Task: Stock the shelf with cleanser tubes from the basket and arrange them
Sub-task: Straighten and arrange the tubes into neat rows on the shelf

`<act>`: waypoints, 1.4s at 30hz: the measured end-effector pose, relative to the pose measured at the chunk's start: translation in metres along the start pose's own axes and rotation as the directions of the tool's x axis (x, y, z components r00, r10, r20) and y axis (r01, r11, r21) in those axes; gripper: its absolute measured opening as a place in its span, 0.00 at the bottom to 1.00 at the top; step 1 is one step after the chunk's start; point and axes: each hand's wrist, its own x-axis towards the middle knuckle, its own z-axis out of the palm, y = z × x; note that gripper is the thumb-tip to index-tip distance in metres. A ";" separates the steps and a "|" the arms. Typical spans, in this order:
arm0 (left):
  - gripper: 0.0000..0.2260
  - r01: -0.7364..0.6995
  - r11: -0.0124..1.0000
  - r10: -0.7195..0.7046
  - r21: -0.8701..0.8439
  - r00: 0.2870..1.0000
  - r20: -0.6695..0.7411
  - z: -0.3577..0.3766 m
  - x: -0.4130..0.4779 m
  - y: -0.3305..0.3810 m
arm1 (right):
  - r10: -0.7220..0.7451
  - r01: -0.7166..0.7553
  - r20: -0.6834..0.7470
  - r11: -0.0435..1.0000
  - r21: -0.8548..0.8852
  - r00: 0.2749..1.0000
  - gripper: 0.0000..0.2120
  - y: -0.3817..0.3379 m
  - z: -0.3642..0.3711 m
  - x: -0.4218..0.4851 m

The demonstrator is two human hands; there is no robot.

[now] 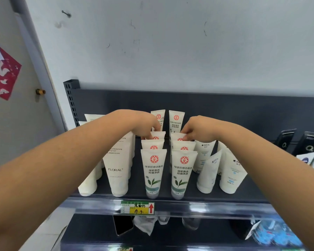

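Note:
Two rows of white cleanser tubes with red round logos and green leaves stand cap-down on the dark shelf (225,196). The front tube of the left row (153,173) and the front tube of the right row (183,173) stand near the shelf edge. My left hand (145,126) pinches the top of the third tube in the left row (158,135). My right hand (194,128) pinches the top of the third tube in the right row (177,136). Two more tubes (176,120) stand at the back. No basket is in view.
White FLORAL tubes (118,169) stand left of the rows; other white tubes (230,173) lean on the right. Dark boxes (308,144) sit at far right. A price label (137,207) marks the shelf rail. A phone (122,224) lies on the lower shelf.

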 end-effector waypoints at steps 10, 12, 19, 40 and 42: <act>0.12 -0.020 1.000 0.020 0.021 1.000 -0.018 0.001 -0.011 0.004 | 0.008 -0.008 0.004 1.000 -0.010 1.000 0.11 -0.003 0.003 -0.009; 0.12 -0.020 1.000 0.021 0.023 1.000 -0.017 0.001 -0.011 0.005 | 0.017 -0.016 0.003 1.000 -0.012 1.000 0.11 -0.002 0.003 -0.008; 0.12 -0.018 1.000 0.019 0.022 1.000 -0.010 0.000 -0.013 0.006 | 0.004 -0.004 0.005 1.000 0.022 1.000 0.12 -0.003 0.001 -0.009; 0.15 0.019 0.989 -0.044 -0.146 0.985 -0.167 -0.032 0.010 -0.022 | 0.101 0.010 -0.231 0.901 0.434 0.968 0.12 0.028 -0.017 0.020; 0.16 0.057 0.991 -0.085 -0.120 0.967 -0.241 -0.036 0.023 -0.026 | 0.168 -0.044 -0.302 0.924 0.379 0.939 0.11 0.033 -0.016 0.035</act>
